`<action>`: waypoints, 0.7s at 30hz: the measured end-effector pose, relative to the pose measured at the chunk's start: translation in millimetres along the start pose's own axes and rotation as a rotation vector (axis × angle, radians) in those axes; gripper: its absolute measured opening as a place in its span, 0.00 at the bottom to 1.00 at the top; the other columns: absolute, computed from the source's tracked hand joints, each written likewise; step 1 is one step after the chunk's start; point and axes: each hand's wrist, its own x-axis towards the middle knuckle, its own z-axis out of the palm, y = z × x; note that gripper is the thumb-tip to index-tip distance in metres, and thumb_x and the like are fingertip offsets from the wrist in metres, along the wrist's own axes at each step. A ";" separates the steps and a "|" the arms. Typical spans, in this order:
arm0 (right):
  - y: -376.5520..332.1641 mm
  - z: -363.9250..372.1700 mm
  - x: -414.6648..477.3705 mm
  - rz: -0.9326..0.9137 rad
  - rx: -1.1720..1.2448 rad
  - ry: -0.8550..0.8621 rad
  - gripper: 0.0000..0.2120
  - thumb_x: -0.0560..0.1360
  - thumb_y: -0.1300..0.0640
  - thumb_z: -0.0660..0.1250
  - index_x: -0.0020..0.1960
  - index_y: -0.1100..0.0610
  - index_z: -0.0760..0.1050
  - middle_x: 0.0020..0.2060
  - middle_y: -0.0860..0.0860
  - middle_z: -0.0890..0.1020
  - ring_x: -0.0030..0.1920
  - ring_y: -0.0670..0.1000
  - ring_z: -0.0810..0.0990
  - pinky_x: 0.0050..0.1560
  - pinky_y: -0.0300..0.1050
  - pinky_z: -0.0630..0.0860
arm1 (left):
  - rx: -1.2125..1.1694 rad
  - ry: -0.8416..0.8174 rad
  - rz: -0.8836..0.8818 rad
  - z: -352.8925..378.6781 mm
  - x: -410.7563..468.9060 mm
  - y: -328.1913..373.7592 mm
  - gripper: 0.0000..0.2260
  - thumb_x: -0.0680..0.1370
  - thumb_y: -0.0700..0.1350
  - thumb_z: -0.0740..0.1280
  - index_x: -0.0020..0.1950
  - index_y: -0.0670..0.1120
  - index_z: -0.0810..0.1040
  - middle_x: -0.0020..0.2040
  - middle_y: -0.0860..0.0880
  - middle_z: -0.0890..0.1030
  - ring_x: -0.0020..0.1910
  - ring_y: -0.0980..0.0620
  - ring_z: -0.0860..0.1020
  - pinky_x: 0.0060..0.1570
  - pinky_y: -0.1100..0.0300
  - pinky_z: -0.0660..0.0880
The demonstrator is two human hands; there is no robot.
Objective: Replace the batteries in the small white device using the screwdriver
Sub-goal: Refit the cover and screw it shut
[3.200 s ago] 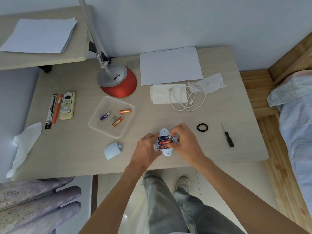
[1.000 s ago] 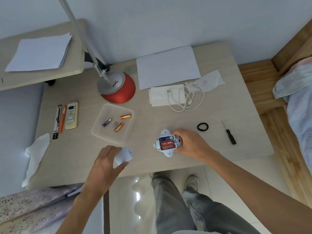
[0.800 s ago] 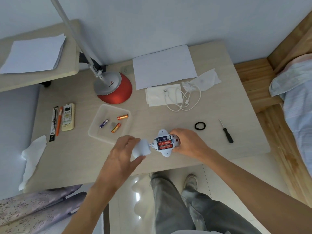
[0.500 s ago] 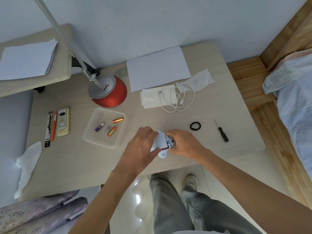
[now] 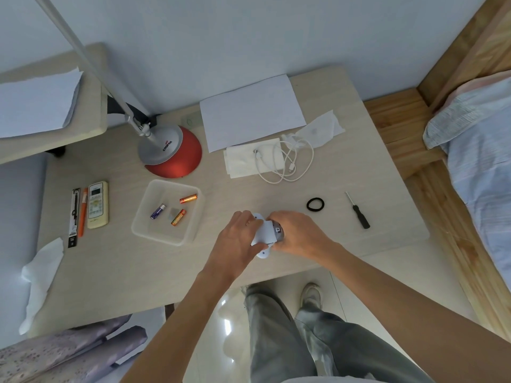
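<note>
**Small white device [image 5: 262, 253] held in both hands, just right of the clear tray [image 5: 163, 236].**
The left hand [image 5: 235, 246] curls round the white cover [image 5: 264, 232] and holds it against the device. The right hand [image 5: 300, 236] grips the device's far end. Three batteries [image 5: 178, 217] lie in the tray. The screwdriver [image 5: 358, 214] lies untouched well right of the tray, with a black ring [image 5: 315, 204] between.
</note>
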 end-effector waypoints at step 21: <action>-2.5 -3.0 2.2 0.010 0.051 -0.054 0.18 0.68 0.49 0.79 0.55 0.50 0.78 0.42 0.45 0.82 0.40 0.48 0.81 0.42 0.51 0.82 | -0.178 0.077 -0.056 5.9 -6.6 -20.0 0.28 0.66 0.49 0.86 0.63 0.43 0.84 0.55 0.45 0.81 0.52 0.46 0.78 0.50 0.53 0.82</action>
